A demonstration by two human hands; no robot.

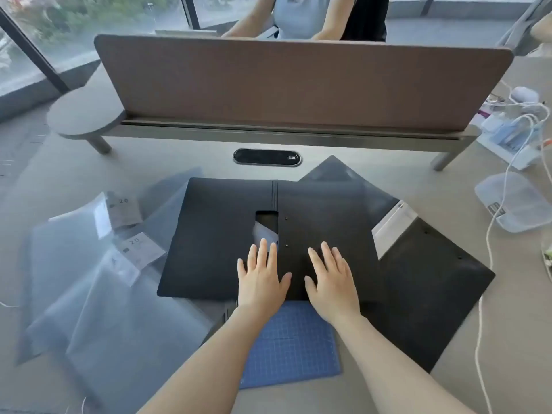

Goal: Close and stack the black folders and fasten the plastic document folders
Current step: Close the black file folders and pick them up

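Nearest, a blue cutting mat [294, 351] lies on the desk [388, 392] between the forearms, its far edge tucked under the black folders. The left hand [260, 279] and right hand [331, 282] rest palm-down, fingers spread and flat, gripping nothing, on the near edge of the open black folder [221, 234]. That folder lies spread flat, long axis running left to right, its spine pointing away from the person; a rectangular cut-out by the spine shows something white beneath. A second black folder [424, 294] sits partly under its right side, turned on a diagonal with one corner toward the near right; whether it is open or closed is hard to judge. Left of the hands, the translucent plastic document folders [98, 294] overlap loosely, two showing labels. Bare desk remains along the near edge and beyond the folders, up to a cable port [266, 157] and the brown divider [298, 85]. White cables [485, 264] trail along the right.
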